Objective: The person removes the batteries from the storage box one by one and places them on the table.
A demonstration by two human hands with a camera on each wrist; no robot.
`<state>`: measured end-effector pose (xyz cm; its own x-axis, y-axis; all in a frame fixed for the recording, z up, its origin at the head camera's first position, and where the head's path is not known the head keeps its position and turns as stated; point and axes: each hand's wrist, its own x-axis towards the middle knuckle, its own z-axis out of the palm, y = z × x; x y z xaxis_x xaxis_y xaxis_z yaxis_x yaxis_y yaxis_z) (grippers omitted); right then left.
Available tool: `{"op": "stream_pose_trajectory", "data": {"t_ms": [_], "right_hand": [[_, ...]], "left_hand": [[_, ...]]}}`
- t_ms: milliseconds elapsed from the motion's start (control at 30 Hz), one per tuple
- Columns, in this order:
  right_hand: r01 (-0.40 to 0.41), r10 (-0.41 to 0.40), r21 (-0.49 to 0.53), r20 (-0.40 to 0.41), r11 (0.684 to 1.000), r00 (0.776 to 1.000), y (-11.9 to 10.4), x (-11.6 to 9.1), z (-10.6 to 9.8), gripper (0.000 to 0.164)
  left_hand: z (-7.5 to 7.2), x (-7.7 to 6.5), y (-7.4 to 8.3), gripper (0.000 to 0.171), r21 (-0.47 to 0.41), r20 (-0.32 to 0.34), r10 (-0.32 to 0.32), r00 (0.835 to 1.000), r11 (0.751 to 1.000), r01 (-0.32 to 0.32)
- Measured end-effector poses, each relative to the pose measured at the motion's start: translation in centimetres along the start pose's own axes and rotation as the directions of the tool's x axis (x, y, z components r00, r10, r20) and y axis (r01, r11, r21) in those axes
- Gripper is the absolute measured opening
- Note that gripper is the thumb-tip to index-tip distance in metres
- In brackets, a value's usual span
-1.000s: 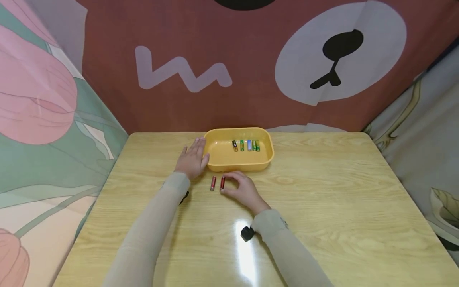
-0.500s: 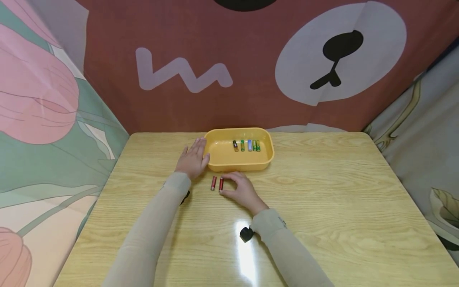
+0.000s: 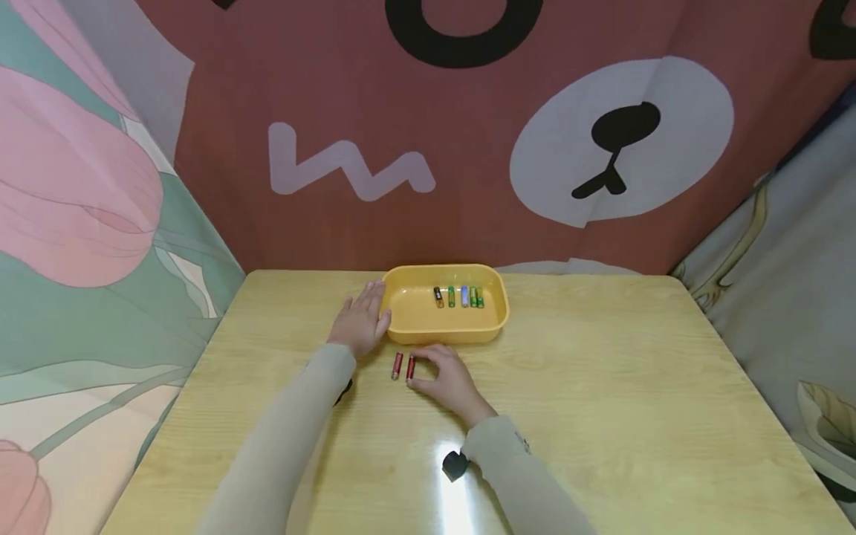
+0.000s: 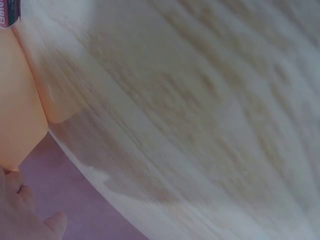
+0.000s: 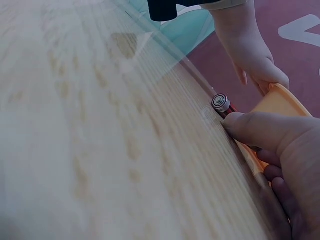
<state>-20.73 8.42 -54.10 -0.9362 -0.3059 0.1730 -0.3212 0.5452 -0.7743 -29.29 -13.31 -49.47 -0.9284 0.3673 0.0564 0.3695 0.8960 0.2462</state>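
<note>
Two red batteries lie side by side on the table just in front of a yellow tray (image 3: 441, 336). My right hand (image 3: 449, 383) pinches the right-hand red battery (image 3: 411, 368) end to end between thumb and forefinger. Close to its left is the other red battery (image 3: 397, 366), untouched. My left hand (image 3: 359, 319) rests against the tray's left side, fingers stretched along the rim. In the right wrist view, one metal-ended battery (image 5: 220, 103) shows beside my thumb. A printed battery (image 4: 9, 12) peeks in at the left wrist view's top corner.
Inside the tray several batteries stand in a row toward the right: a black-and-gold battery (image 3: 438, 297), a blue battery (image 3: 464, 296) and green ones. The wooden table (image 3: 602, 386) ends at a brown patterned cloth (image 3: 468, 223) behind.
My right hand has shifted the pinched red battery slightly left, narrowing the gap to the other one. The left hand stays at the tray. The head view has tilted upward.
</note>
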Motion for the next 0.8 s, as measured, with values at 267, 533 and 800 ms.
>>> {"op": "stream_pose_trajectory", "data": {"t_ms": [267,533,800], "right_hand": [[0.025,-0.025,0.008,-0.019,1.0,1.0,-0.05,-1.24,0.76,0.051],[0.032,-0.032,-0.002,-0.014,0.999,0.999,-0.39,-0.91,0.09,0.052],[0.033,-0.032,0.008,-0.026,0.999,0.999,-0.2,-0.83,0.33,0.054]], "left_hand": [[0.86,-1.09,0.06,0.063,0.009,-0.013,0.001,1.0,1.0,-0.001],[0.31,-0.78,0.21,0.063,0.006,-0.018,-0.003,1.0,1.0,0.003],[0.57,-0.65,-0.06,0.064,0.019,-0.019,-0.012,1.0,1.0,0.013]]}}
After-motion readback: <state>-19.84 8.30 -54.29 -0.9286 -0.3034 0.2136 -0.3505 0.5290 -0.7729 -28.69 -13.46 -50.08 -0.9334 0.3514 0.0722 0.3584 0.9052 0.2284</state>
